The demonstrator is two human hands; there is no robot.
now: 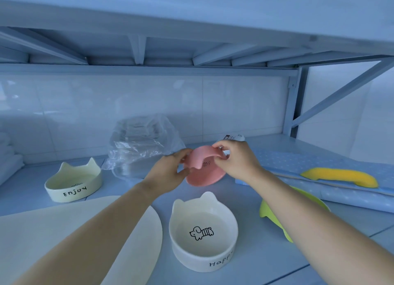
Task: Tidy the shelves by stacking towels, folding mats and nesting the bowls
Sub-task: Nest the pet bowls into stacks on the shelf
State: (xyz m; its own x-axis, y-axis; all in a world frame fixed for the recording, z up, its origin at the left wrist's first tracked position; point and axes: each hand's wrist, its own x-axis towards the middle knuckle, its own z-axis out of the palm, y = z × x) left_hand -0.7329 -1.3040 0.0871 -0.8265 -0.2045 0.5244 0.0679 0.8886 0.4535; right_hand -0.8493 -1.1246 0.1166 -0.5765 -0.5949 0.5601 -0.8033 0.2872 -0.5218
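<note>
A pink cat-eared bowl (204, 167) is held tilted above the shelf, its opening facing away. My left hand (168, 174) grips its left rim and my right hand (236, 161) grips its right rim. In front stands a white bowl (202, 252) with a dog drawing and "Happy" lettering. A cream bowl (72, 188) marked "Enjoy" stands at the left. A cream mat (53, 231) lies flat at the front left, under my left forearm. A green mat or dish (266, 210) is partly hidden by my right forearm. White towels (8, 156) are stacked at the far left.
A crumpled clear plastic bag (140, 142) with items inside sits at the back. A blue dotted mat (319, 174) lies at the right with a yellow sponge-like piece (341, 176) on it. The upper shelf's frame (191, 60) hangs low overhead; a diagonal brace (341, 92) stands at the right.
</note>
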